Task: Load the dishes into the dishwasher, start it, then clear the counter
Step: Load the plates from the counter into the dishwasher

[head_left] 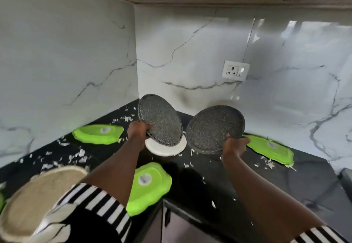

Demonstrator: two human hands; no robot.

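Two dark speckled round plates are lifted above the black counter (192, 181) in the corner. My left hand (138, 131) grips the left plate (160, 120) by its lower left rim, tilted up on edge. My right hand (235, 145) grips the right plate (213, 128) at its lower right rim, also tilted. Under the left plate a white round plate (165, 148) lies flat on the counter.
Three bright green lids lie on the counter: far left (98, 134), right (270, 149) and near the front edge (148, 185). White scraps are scattered over the counter. A woven round mat (38, 197) lies at lower left. A wall socket (235, 70) sits on the marble backsplash.
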